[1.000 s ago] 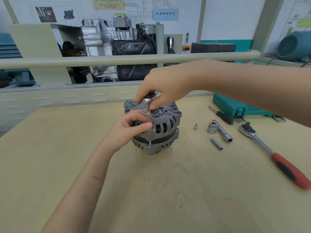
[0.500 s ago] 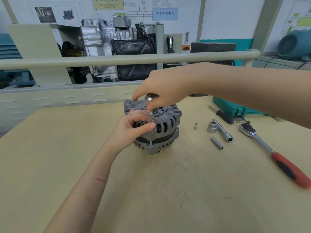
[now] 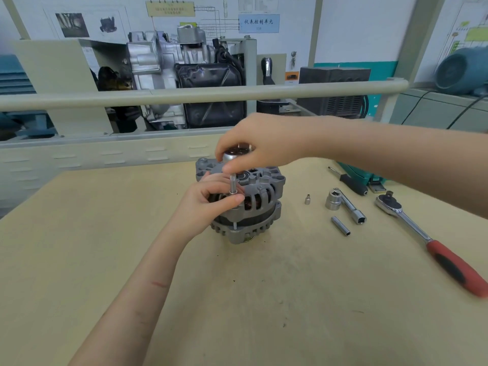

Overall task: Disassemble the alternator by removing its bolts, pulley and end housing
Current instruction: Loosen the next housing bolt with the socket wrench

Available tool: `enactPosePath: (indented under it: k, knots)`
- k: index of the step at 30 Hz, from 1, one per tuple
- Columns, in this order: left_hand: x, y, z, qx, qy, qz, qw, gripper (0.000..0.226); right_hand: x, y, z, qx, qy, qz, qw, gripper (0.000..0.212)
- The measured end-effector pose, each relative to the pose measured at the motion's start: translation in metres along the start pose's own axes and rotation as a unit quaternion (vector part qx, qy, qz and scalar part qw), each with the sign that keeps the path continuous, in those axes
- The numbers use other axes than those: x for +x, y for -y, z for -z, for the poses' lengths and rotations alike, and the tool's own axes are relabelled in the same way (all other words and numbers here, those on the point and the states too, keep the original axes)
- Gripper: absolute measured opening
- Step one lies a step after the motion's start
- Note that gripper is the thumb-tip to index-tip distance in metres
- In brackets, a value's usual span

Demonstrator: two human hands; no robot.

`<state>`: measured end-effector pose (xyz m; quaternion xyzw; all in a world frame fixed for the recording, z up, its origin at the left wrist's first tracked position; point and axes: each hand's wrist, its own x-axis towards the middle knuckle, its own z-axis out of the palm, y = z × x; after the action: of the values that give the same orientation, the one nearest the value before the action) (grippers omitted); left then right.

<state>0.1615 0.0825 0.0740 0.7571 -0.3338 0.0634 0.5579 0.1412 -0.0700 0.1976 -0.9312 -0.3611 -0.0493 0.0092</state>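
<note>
A grey alternator (image 3: 260,204) stands upright in the middle of the wooden table (image 3: 264,299). A small chrome ratchet driver (image 3: 235,154) with a thin socket (image 3: 232,184) stands vertically on a bolt at the housing's near-left edge. My right hand (image 3: 260,143) grips the driver's round head from above. My left hand (image 3: 208,204) grips the alternator's left side, with its thumb by the base of the socket. The bolt head is hidden by the socket and my fingers.
To the right lie a tiny socket (image 3: 307,199), a large socket (image 3: 332,199) on an extension bar (image 3: 352,208), a long thin socket (image 3: 340,225), a red-handled ratchet (image 3: 433,241), a black-handled tool (image 3: 348,180) and a teal tool case (image 3: 369,178). A rail (image 3: 184,95) and engine display stand behind.
My right hand has turned on the driver head, its fingers shifting round it. The left hand and the alternator have stayed where they were.
</note>
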Motion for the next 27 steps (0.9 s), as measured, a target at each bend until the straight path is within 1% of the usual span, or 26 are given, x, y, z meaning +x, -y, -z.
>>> enactPosePath:
  k: [4, 6, 7, 9, 10, 11, 13, 15, 19, 21, 23, 27]
  knots:
    - [0.0, -0.001, 0.0, 0.023, 0.002, -0.003, 1.0, 0.012, 0.002, 0.001, -0.012, 0.053, -0.041, -0.028, 0.997, 0.03]
    - [0.0, -0.005, 0.005, 0.043, -0.025, -0.002, 0.999, 0.006, 0.003, 0.0, -0.017, 0.067, -0.06, -0.016, 0.996, 0.029]
    - [0.0, -0.007, 0.009, 0.067, -0.049, -0.007, 0.997, 0.007, 0.003, 0.0, -0.018, 0.072, -0.061, -0.006, 0.996, 0.029]
    - [-0.001, -0.011, 0.018, 0.142, -0.085, -0.034, 0.986, 0.024, 0.003, -0.002, -0.016, 0.085, -0.049, 0.007, 0.995, 0.03]
    - [-0.001, -0.013, 0.02, 0.18, -0.087, -0.04, 0.979, 0.033, 0.004, -0.003, -0.014, 0.093, -0.038, 0.012, 0.995, 0.03]
    - [0.0, -0.015, 0.02, 0.217, -0.073, -0.028, 0.973, 0.042, 0.005, -0.004, -0.012, 0.099, -0.026, 0.019, 0.995, 0.03]
    - [0.003, -0.018, 0.012, 0.289, -0.008, 0.022, 0.957, 0.053, 0.008, -0.005, -0.008, 0.105, 0.0, 0.033, 0.994, 0.029]
    - [0.006, -0.021, 0.004, 0.344, 0.044, 0.033, 0.937, 0.053, 0.01, -0.007, -0.006, 0.111, 0.023, 0.044, 0.993, 0.029]
    - [0.012, -0.026, 0.0, 0.415, 0.054, 0.021, 0.908, 0.054, 0.01, -0.011, -0.005, 0.105, 0.024, 0.052, 0.993, 0.032]
    - [0.012, -0.025, -0.002, 0.429, 0.04, 0.017, 0.902, 0.053, 0.007, -0.016, -0.005, 0.109, 0.024, 0.043, 0.993, 0.037]
    - [0.009, -0.025, -0.005, 0.424, 0.026, 0.019, 0.905, 0.053, 0.003, -0.021, -0.001, 0.126, 0.035, 0.028, 0.991, 0.04]
    - [0.005, -0.027, -0.008, 0.419, -0.005, 0.03, 0.908, 0.052, 0.001, -0.023, 0.007, 0.107, 0.064, 0.026, 0.992, 0.036]
